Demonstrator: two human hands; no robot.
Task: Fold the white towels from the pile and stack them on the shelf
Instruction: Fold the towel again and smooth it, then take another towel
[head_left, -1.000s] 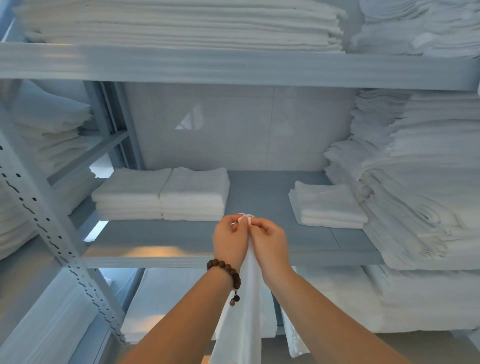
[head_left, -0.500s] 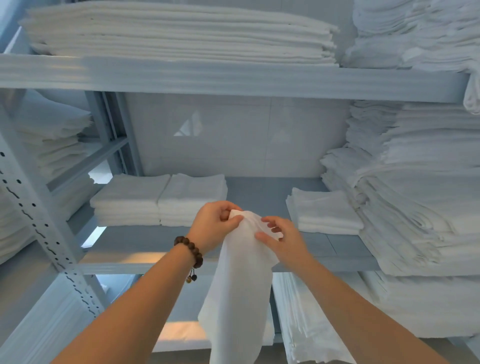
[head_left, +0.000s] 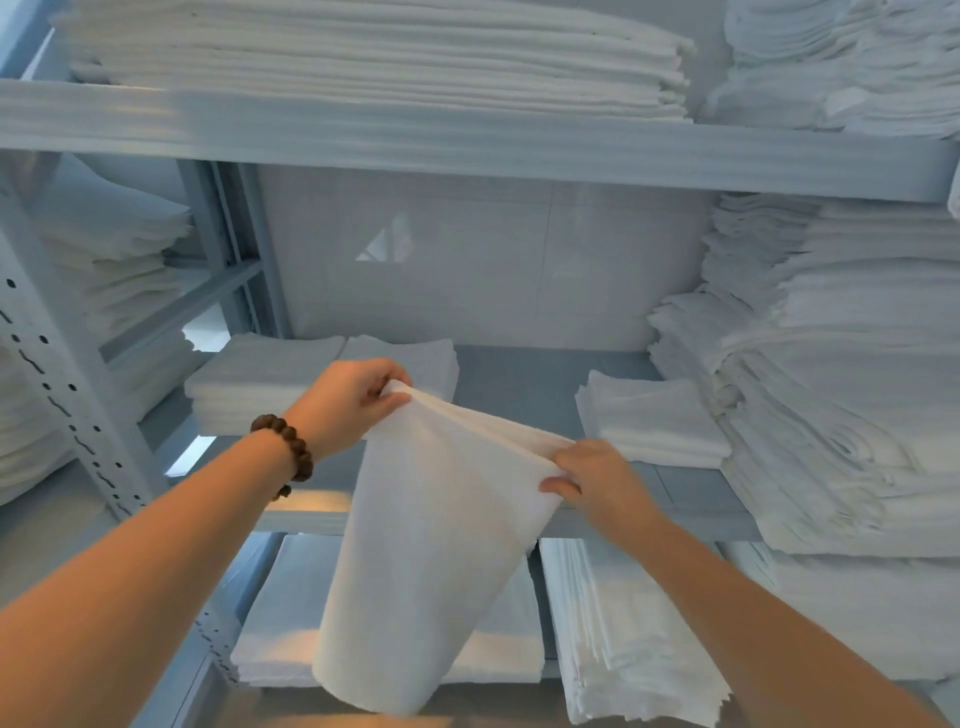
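mid-fold: left hand (head_left: 353, 400) and right hand (head_left: 592, 480) each pinch the towel (head_left: 431, 545) top edge, spread apart; next, halve it.

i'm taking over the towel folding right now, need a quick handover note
Left hand pinches one top corner of the white towel; right hand grips the other end of its top edge. It hangs from them in front of the middle shelf, not yet folded small.
Done: two folded stacks side by side on the shelf's left, a shorter folded stack further right.
Left: finish folding this one, set it on a stack, then probably work through the big pile at the shelf's right.
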